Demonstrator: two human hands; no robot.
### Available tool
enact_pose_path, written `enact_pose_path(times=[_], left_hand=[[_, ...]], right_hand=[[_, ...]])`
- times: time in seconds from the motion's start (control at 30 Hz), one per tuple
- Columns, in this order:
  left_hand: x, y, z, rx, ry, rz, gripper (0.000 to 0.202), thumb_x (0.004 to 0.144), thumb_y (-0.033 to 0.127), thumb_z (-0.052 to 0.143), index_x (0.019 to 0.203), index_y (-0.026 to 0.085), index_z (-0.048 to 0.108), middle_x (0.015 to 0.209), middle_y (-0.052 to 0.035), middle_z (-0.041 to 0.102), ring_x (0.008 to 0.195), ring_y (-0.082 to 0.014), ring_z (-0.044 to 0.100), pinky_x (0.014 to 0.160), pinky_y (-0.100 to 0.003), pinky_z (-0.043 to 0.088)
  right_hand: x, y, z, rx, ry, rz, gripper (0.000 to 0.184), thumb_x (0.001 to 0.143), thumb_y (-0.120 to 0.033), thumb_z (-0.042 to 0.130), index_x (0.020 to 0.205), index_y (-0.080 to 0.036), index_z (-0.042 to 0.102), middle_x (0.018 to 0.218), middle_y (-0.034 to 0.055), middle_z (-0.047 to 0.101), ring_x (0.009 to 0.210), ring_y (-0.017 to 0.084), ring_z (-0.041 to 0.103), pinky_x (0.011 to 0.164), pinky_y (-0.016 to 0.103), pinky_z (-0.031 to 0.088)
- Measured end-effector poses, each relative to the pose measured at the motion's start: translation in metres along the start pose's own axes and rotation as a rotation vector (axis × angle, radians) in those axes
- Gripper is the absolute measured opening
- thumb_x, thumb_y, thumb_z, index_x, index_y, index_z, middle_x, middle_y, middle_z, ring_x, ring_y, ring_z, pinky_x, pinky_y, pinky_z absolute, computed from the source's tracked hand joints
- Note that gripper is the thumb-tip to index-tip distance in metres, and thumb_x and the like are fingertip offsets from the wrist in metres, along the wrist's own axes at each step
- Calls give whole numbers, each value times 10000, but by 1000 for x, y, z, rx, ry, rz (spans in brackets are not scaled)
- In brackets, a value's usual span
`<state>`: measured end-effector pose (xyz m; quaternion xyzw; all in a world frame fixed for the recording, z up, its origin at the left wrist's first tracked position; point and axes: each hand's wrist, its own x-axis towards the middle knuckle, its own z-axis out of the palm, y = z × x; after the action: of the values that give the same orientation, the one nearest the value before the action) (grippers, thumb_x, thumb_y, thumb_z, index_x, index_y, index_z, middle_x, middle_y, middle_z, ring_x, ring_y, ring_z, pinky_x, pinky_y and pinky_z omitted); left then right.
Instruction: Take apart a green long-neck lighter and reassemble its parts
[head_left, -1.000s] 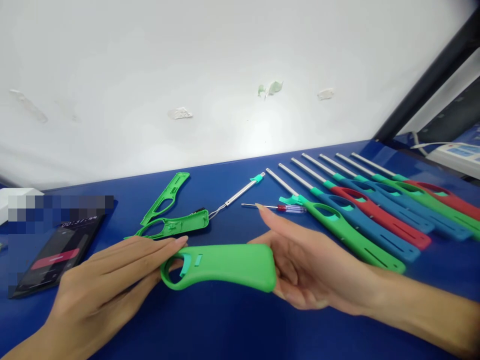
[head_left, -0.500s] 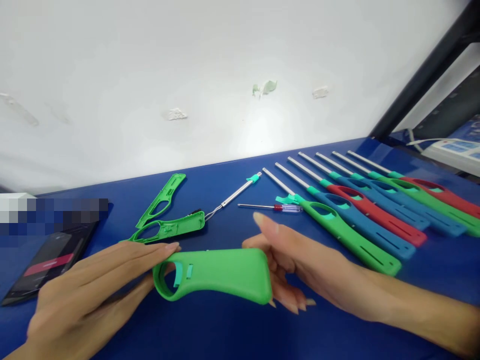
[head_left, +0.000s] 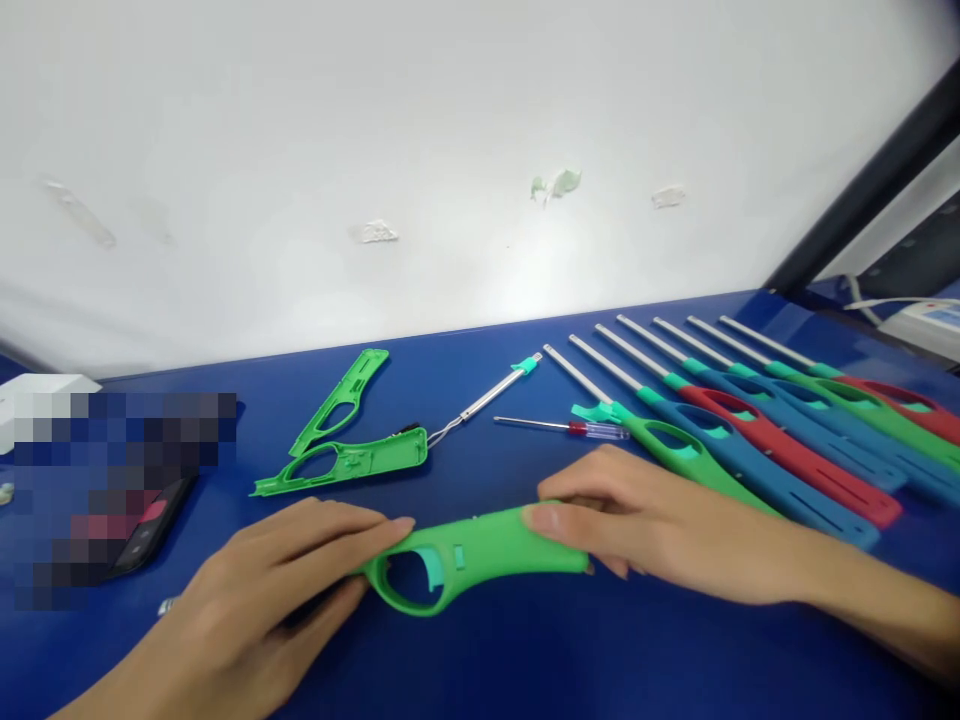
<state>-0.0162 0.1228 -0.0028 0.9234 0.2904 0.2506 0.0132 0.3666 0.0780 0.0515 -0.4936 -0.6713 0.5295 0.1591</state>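
1. The green handle (head_left: 491,550) is held over the near part of the surface (head_left: 495,665).
2. Its looped end is grasped by the left hand (head_left: 277,590), its wide end by the right hand (head_left: 637,520), thumb on top.
3. Two open green shells (head_left: 390,455) are laid beyond the left hand.
4. A screwdriver (head_left: 592,430) is placed near a row of lighters (head_left: 787,455).

The single view looks from the person's head, forward and down across a blue table (head_left: 480,660) to a white wall (head_left: 450,110) filling the upper part. It sits close above the left hand (head_left: 292,580) and right hand (head_left: 652,515), both low in view; the table's far side slants slightly up rightward.
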Motion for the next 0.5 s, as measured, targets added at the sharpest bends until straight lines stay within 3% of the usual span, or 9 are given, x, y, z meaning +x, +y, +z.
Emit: enact_pose_path(times=[0.2, 0.23, 0.3, 0.33, 0.4, 0.5], left_hand=[[-13, 21, 4, 28, -124, -38, 508, 1236, 280, 589, 1690, 494, 668, 1567, 95, 829, 1445, -145, 824, 1246, -251, 637], [-9, 26, 2, 32, -153, -37, 521, 1229, 259, 587, 1686, 492, 673, 1566, 103, 830, 1449, -140, 822, 1230, -240, 641], [4, 35, -4, 10, -43, -47, 416, 1249, 304, 569, 1589, 464, 747, 1451, 91, 878, 1329, -121, 874, 1189, -221, 649], [11, 39, -8, -19, -56, -17, 382, 1246, 314, 568, 1535, 436, 787, 1389, 74, 899, 1251, -122, 900, 1151, -212, 668], [22, 41, -16, 19, -13, -5, 374, 1219, 360, 592, 1516, 401, 815, 1397, 40, 907, 1211, -164, 923, 1104, -262, 709], [27, 35, -30, 87, -68, -44, 468, 1145, 429, 681, 1601, 397, 782, 1503, -7, 878, 1254, -286, 927, 1025, -431, 782]], right_hand=[[-8, 12, -10, -249, 20, 169, 777, 1071, -977, 571, 780, -257, 535, 733, -25, 482, 643, 155, 452, 559, 373, 288], [-9, 16, -12, -279, 17, 183, 782, 1066, -985, 566, 783, -258, 529, 737, -24, 482, 653, 159, 452, 571, 380, 291], [-10, 24, -15, -323, -7, 202, 790, 1060, -1003, 540, 791, -261, 532, 748, -19, 489, 671, 170, 449, 596, 389, 303], [-10, 29, -17, -341, -23, 207, 793, 1060, -1011, 522, 798, -263, 550, 756, -14, 505, 679, 178, 457, 609, 393, 316], [-10, 39, -20, -373, -27, 209, 800, 1068, -1017, 495, 802, -267, 581, 773, 1, 546, 702, 196, 490, 635, 402, 346], [-11, 54, -21, -396, 84, 176, 784, 1112, -977, 509, 786, -265, 538, 793, 7, 532, 733, 207, 507, 651, 405, 363]])
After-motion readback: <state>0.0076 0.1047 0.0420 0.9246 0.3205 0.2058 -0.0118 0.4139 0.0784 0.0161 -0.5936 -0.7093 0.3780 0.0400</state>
